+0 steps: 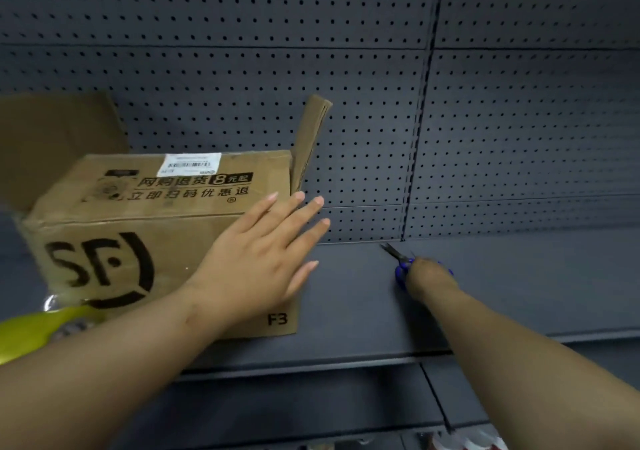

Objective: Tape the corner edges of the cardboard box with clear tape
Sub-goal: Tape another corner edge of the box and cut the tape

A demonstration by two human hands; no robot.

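Left hand [263,252] presses flat on the box [156,214] corner, right hand [427,276] grips scissors [399,269]; I think cutting tape comes next

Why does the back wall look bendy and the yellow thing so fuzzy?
Head view: the wide-angle lens bows the pegboard wall; head view too, the yellow thing near the edge and the right hand gripping the blue scissors are blurred.

Light: I see dim, flat, bluish light | Focus: left hand [263,255] fairly sharp; right hand [427,278] and scissors [391,252] motion-smeared | Lower left: green object [38,332] blurred | Edges: pegboard [519,120] seams bow, wide-angle
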